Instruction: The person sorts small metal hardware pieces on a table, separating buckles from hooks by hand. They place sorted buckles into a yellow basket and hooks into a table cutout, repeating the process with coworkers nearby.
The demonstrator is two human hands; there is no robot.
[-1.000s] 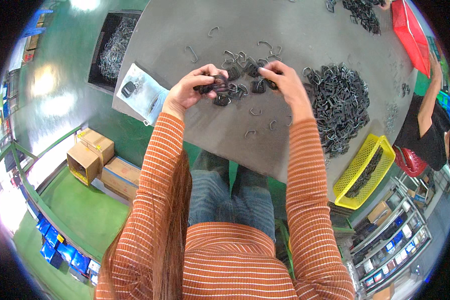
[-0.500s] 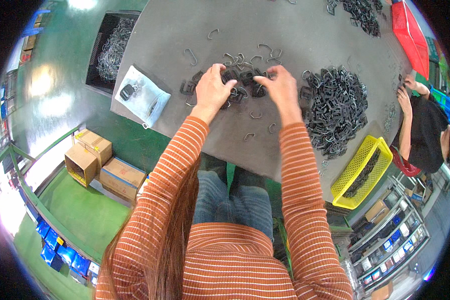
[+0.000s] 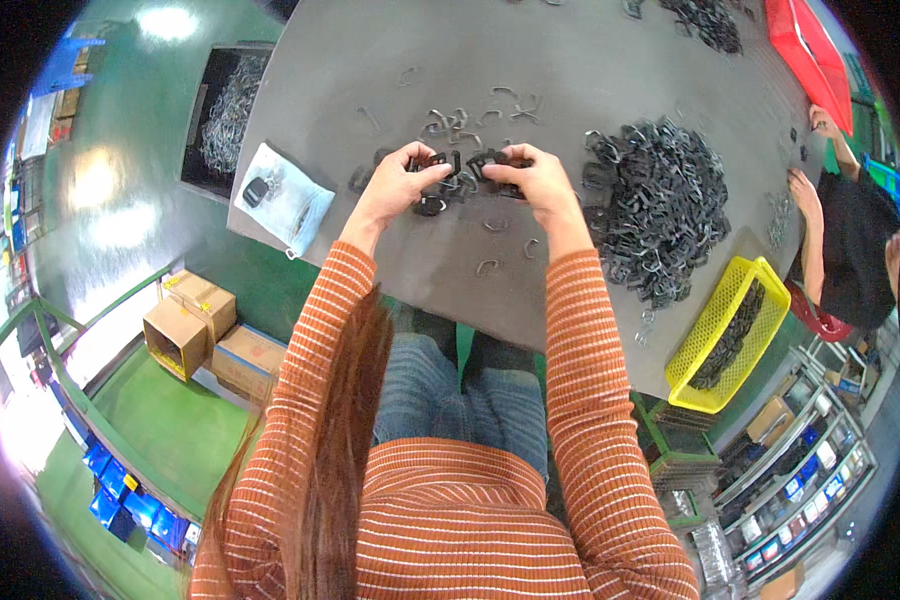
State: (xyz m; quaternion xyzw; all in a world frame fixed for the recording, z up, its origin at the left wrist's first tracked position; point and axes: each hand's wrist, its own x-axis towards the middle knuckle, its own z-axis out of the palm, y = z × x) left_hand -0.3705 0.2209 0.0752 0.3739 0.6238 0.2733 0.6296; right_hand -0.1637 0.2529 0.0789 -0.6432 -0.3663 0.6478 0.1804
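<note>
My left hand (image 3: 394, 188) is closed, a black plastic buckle (image 3: 450, 163) pinched between thumb and fingers. Facing it across a small gap, my right hand (image 3: 542, 185) pinches another black buckle (image 3: 481, 163). My fingers partly cover both pieces. Below them a few more black buckles (image 3: 431, 206) lie on the grey table (image 3: 410, 280). Bent metal wire hooks (image 3: 456, 124) are scattered just beyond my hands. Right of my right hand spreads a large heap of black buckles with metal hooks (image 3: 667, 210).
A pale blue packet (image 3: 305, 215) lies at the table's left edge, by a dark crate (image 3: 196, 150) of metal hooks. At right are a yellow basket (image 3: 765, 345), a red bin (image 3: 810, 55) and a co-worker's hand (image 3: 807, 198). Cardboard boxes (image 3: 175, 345) stand lower left.
Both hands have drawn a little to the left and closed on buckles, which now face each other. The view has shifted slightly.
</note>
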